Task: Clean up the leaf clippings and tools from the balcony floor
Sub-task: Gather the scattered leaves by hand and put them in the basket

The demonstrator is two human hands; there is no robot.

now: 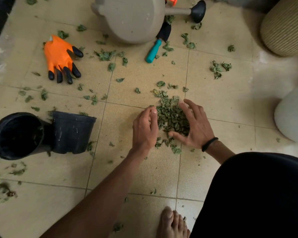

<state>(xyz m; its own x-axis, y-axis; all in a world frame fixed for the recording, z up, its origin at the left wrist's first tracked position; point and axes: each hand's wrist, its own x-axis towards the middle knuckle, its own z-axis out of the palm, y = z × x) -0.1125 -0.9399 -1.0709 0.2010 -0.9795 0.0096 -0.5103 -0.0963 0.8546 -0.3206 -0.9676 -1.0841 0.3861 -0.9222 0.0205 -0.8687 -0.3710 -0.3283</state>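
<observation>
A heap of green leaf clippings [171, 115] lies on the tan tiled floor [144, 172] in the middle of the view. My left hand [144, 129] cups the heap's left side, fingers curled and apart. My right hand [194, 126] presses against its right side, fingers spread, a black band on the wrist. Neither hand holds anything. Loose clippings [105, 55] are scattered over the tiles. An orange glove with black claw tips [60, 57] lies at upper left. A teal-handled hand tool [154, 50] with a black head lies beside the watering can.
Two black plastic pots [41, 134] lie on their sides at left. A beige watering can [132, 18] stands at the top. A ribbed tan planter [286, 26] and a white pot [294, 115] stand at right. My bare foot [172, 224] and dark-clothed knee [256, 194] are at bottom right.
</observation>
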